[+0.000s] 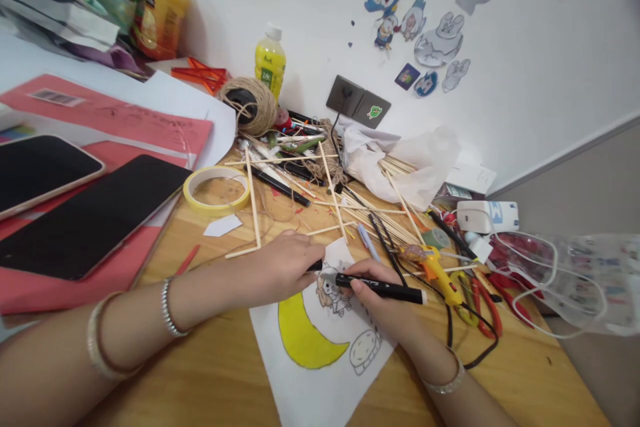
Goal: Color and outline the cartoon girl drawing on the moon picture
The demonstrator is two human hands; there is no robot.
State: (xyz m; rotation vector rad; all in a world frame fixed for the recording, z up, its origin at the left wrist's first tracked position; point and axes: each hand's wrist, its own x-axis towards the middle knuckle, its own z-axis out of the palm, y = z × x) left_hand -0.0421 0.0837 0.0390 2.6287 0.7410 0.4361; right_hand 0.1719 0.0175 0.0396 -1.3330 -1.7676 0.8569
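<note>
My right hand (pixel 375 287) is closed around a black marker (pixel 393 289), held nearly level above the drawing. Opposite its left end, my left hand (pixel 287 267) is closed on a short black piece that looks like a marker cap (pixel 315 266); most of it is hidden by the fingers. A small gap separates the two black parts. Beneath both hands lies a white paper sheet (pixel 305 393). It carries a yellow crescent moon (pixel 305 343), an outlined cartoon figure (pixel 334 292) partly covered by my hands, and an uncoloured rounded drawing (pixel 366 350) at lower right.
Thin wooden stick frames (pixel 253 197) stand just beyond the paper. Yellow tape (pixel 217 190) and a dark tablet (pixel 100 213) lie leftward. A yellow glue gun (pixel 443 273), its cord and red-handled scissors (pixel 487 310) are rightward. Twine (pixel 260 107) and bottles sit behind.
</note>
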